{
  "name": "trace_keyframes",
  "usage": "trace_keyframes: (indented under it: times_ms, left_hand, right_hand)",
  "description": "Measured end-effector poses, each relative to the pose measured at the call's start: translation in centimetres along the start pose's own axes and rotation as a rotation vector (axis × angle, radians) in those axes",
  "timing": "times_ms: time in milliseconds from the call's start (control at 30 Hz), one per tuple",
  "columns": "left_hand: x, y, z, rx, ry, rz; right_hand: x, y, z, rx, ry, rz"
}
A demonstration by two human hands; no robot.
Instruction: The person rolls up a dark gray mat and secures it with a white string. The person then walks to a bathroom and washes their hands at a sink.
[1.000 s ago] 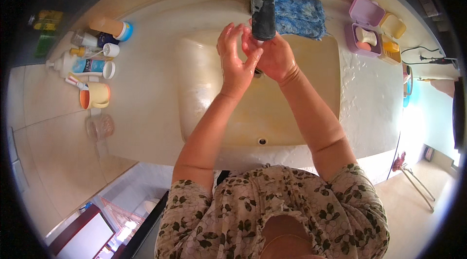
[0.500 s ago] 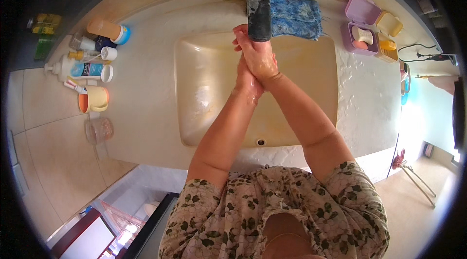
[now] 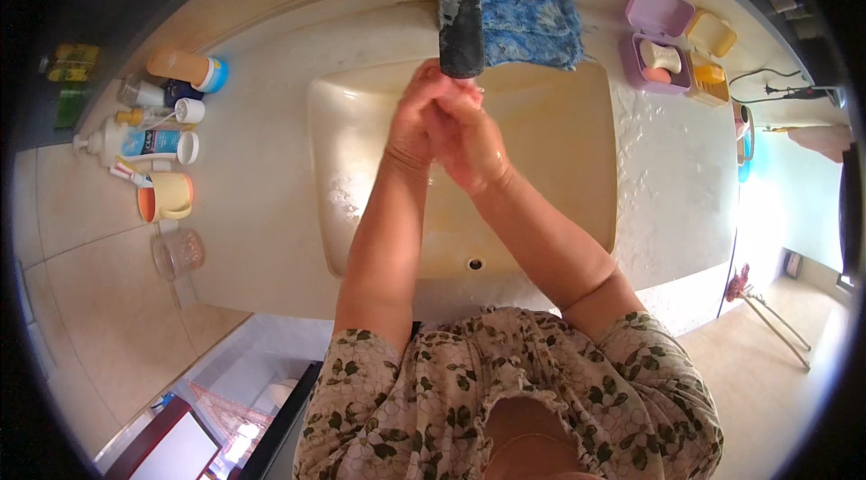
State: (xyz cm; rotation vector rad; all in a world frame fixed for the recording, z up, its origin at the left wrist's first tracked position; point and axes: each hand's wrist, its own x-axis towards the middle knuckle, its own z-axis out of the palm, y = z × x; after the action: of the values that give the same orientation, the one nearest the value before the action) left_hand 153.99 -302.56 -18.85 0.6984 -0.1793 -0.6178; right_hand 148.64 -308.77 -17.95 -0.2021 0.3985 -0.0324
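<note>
My left hand (image 3: pixel 413 124) and my right hand (image 3: pixel 475 142) are pressed together over the cream sink basin (image 3: pixel 559 182), just below the dark, worn faucet spout (image 3: pixel 461 38). Their skin looks wet. The fingers of both hands curl closed against each other near the spout's tip, and some fingertips are hidden between them. Just right of the spout, a folded blue cloth (image 3: pixel 530 29) lies along the basin's back edge. A drain-like round hole (image 3: pixel 475 264) sits near the basin's front.
Bottles, a white-lidded tube (image 3: pixel 158 146), a yellow mug with toothbrushes (image 3: pixel 167 197) and a clear cup (image 3: pixel 179 253) line the counter's left end. Opened purple (image 3: pixel 661 11) and yellow soap boxes (image 3: pixel 708 83) stand at the back right. Water drops dot the right counter (image 3: pixel 667 164).
My right hand has slid off the left wrist; the hands now meet at the fingers. My left hand has moved left and forward. The whole view has shifted slightly.
</note>
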Motion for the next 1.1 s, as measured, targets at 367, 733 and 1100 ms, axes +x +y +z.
trace_keyframes:
  times_ms: [367,733,1100]
  left_hand:
    - [0.5,-0.9,1.4,-0.222,0.419,-0.053]
    - [-0.7,-2.0,4.3,-0.402,0.071,0.009]
    - [-0.5,-2.6,3.3,-0.324,0.231,0.014]
  right_hand:
    - [2.3,-4.4,-1.5,-1.886,-0.561,-0.995]
    - [5.2,-2.6,2.7,0.037,-0.234,-0.038]
    - [3.7,-2.6,1.5,-1.649,-0.195,-0.808]
